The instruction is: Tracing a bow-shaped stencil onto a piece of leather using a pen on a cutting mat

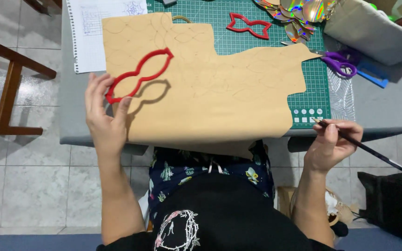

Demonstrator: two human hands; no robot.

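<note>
Left hand [104,118] pinches the low end of a red plastic stencil [138,75], lifted just above a big brown cardboard sheet [210,88] on the desk [382,107]. Its shadow falls on the sheet. The stencil's long side slants up and away to the right. Right hand [331,142] is closed around a dark pencil [364,148], well off to the right, tip pointing at the green cutting mat [310,104].

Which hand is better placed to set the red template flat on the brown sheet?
Left: the left hand already holds the red template above the brown sheet; the right hand holds a pencil off its edge.
</note>
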